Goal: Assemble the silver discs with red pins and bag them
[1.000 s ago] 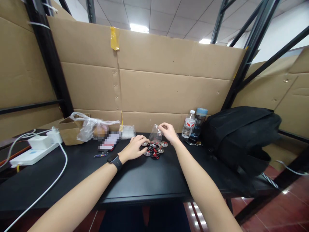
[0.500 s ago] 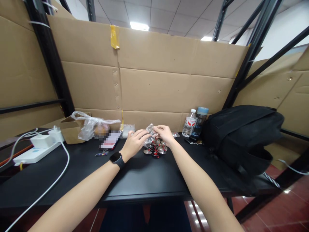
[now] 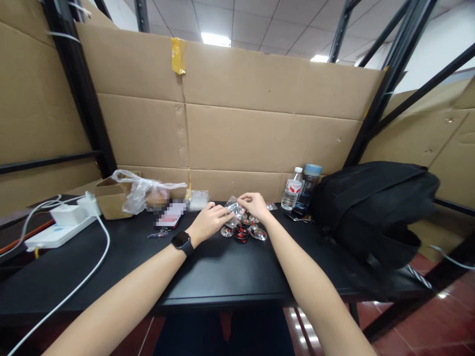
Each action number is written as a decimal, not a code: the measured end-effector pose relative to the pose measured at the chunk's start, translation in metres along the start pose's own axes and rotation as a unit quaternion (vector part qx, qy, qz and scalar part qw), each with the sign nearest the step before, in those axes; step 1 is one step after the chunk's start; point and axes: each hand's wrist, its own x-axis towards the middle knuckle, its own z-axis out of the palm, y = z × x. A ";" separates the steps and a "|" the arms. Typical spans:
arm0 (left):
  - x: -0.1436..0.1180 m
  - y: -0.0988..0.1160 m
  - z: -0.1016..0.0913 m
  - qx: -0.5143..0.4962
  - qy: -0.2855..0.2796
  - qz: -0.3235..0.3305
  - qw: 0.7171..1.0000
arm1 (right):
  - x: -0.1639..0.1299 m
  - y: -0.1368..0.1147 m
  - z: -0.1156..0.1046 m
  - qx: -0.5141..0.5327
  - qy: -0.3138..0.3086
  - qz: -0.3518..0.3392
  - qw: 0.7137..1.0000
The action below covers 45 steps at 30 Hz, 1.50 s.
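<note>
A crumpled clear plastic bag [image 3: 231, 207] is handled above the far side of a pile of red-marked metal discs [image 3: 241, 231]. Upright a second ago, the bag has been lowered and slumped, and one shiny disc [image 3: 260, 234] now lies out at the pile's right; the handling is judged unfinished. Its long axis appears to run up and away from the pile; the mouth cannot be made out. Its upper edge is pinched by the right hand [image 3: 254, 204]; its left side is met by the left hand's [image 3: 209, 222] half-bent fingers, grip unclear.
</note>
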 end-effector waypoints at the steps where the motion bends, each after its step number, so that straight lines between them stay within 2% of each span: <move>1: 0.000 0.000 0.000 -0.006 -0.004 0.005 1.000 | 0.000 -0.001 0.001 -0.002 0.003 -0.008 1.000; 4: 0.001 -0.001 0.001 -0.014 -0.009 0.018 1.000 | 0.000 -0.004 0.001 -0.009 0.008 -0.029 1.000; 6: 0.000 -0.007 0.000 0.004 0.006 -0.007 1.000 | 0.001 -0.001 -0.006 -0.026 0.011 -0.027 0.999; 9: -0.005 -0.026 -0.001 0.065 0.048 -0.112 0.990 | 0.005 0.013 -0.027 -0.123 0.039 -0.022 0.991; 11: -0.012 -0.042 -0.001 0.102 0.048 -0.180 0.977 | 0.006 0.028 -0.046 -0.221 0.050 -0.001 0.974; 15: -0.026 -0.064 0.008 0.125 -0.033 -0.245 0.961 | 0.001 0.064 -0.074 -0.390 0.042 0.069 0.917; 18: -0.030 -0.067 0.017 0.119 -0.091 -0.266 0.952 | -0.005 0.083 -0.083 -0.426 0.015 0.123 0.896; 21: -0.030 -0.064 0.022 0.099 -0.113 -0.274 0.950 | -0.008 0.091 -0.086 -0.421 0.008 0.139 0.896; 25: -0.030 -0.064 0.027 0.079 -0.105 -0.284 0.950 | -0.006 0.094 -0.090 -0.417 0.014 0.142 0.897; 31: -0.031 -0.066 0.027 0.080 -0.131 -0.296 0.943 | -0.005 0.097 -0.090 -0.411 0.039 0.150 0.898; 34: -0.031 -0.065 0.023 0.092 -0.108 -0.289 0.947 | -0.003 0.091 -0.090 -0.364 0.073 0.128 0.920; 37: -0.028 -0.061 0.017 0.088 -0.071 -0.288 0.951 | 0.000 0.073 -0.088 -0.239 0.092 0.084 0.963; 40: -0.022 -0.051 0.008 0.045 -0.027 -0.262 0.964 | 0.002 0.042 -0.078 -0.110 0.045 0.042 0.992; 43: -0.012 -0.031 -0.001 -0.069 0.030 -0.205 0.976 | 0.000 0.011 -0.061 -0.033 -0.022 0.017 0.999; 45: -0.006 -0.016 -0.004 -0.144 0.060 -0.169 0.973 | -0.002 -0.004 -0.049 -0.013 -0.067 0.001 0.998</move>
